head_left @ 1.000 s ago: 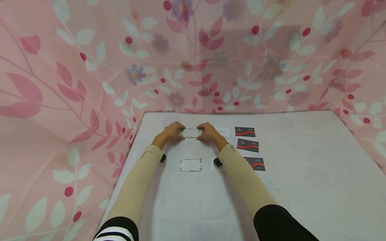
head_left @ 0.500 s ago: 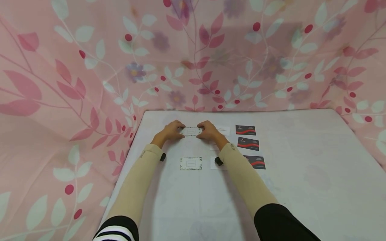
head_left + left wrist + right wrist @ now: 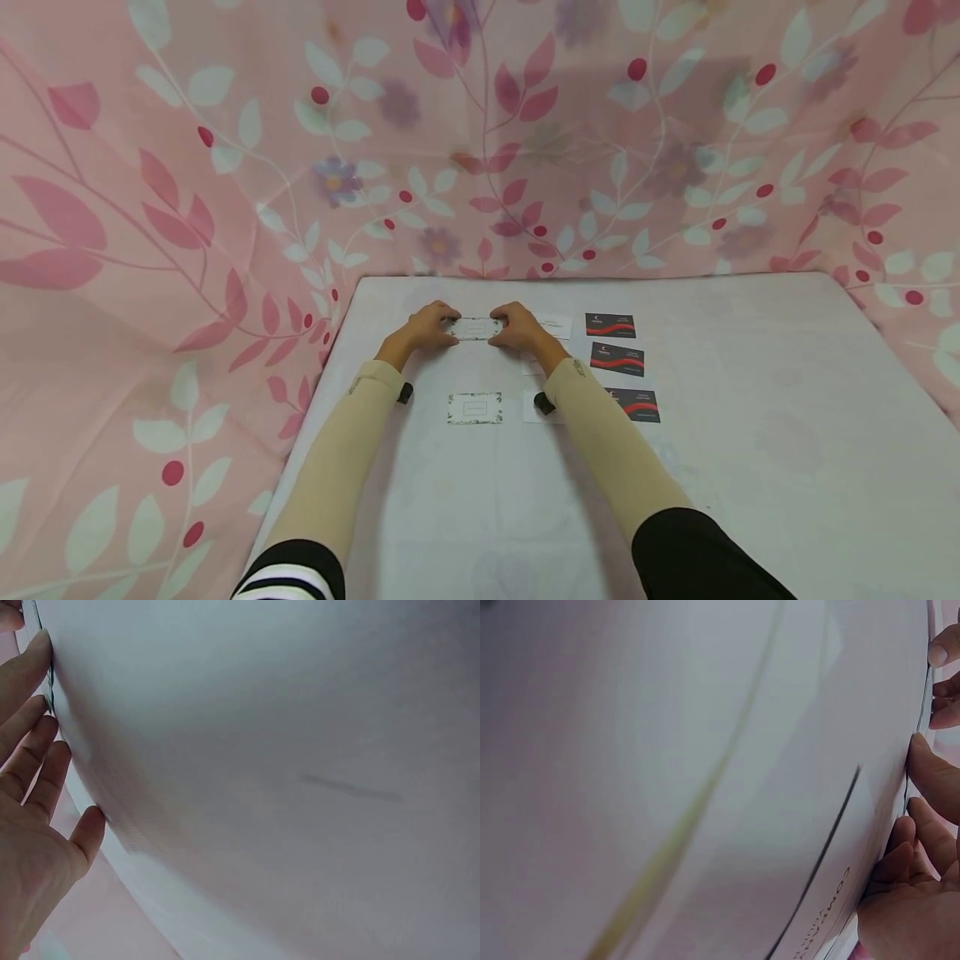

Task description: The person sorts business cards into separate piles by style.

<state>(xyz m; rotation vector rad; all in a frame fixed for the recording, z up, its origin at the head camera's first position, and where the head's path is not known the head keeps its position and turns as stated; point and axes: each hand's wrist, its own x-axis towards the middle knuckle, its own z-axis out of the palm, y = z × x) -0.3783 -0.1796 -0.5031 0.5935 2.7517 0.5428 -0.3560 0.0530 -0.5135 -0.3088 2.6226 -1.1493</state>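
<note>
A white business card with a leafy green border (image 3: 475, 329) lies flat near the back of the table, between both hands. My left hand (image 3: 431, 326) holds its left end, thumb at the near corner and forefinger at the far one. My right hand (image 3: 519, 327) grips the right end in the same way. In the left wrist view the other fingers of the left hand (image 3: 34, 795) rest on the cloth. The right hand (image 3: 922, 847) shows at the edge of the right wrist view. A second leafy card (image 3: 475, 408) lies nearer on the table.
A column of white cards (image 3: 556, 327) stands right of the hands, partly hidden by the right arm. Farther right are three dark cards with red waves (image 3: 617, 359), the nearest partly covered by the sleeve. A pink floral cloth (image 3: 480, 167) hangs behind the white table (image 3: 750, 417).
Both hands stay on the ends of the leafy card, which has not visibly moved. The head view has shifted very slightly.
</note>
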